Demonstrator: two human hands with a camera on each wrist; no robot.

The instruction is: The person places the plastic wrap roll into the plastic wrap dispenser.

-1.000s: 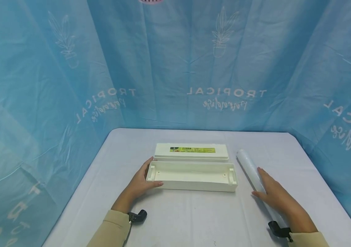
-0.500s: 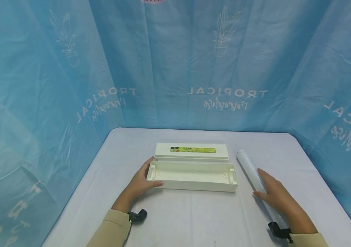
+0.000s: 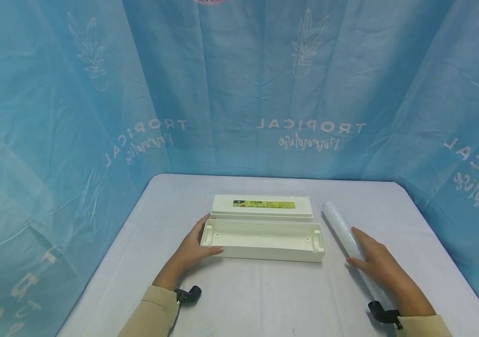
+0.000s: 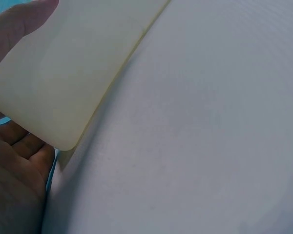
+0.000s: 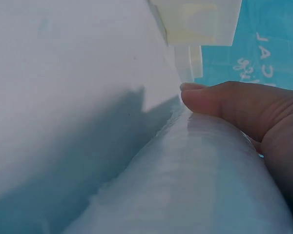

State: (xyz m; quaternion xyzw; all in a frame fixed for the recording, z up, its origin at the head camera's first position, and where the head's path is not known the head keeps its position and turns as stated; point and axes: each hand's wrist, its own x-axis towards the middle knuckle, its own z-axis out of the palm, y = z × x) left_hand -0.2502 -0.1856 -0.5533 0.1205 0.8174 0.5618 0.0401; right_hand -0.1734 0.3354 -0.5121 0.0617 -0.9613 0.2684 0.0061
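Hands [image 3: 193,250] two, one box [image 3: 262,241], one roll [image 3: 340,227]

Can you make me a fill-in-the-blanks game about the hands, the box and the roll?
1. The left hand holds one end of the long cream plastic box, whose lid is ____.
2. The right hand rests on the white roll of ____ film.
3. The roll lies on the white table, to the ____ of the box.

Missing words: open; plastic; right
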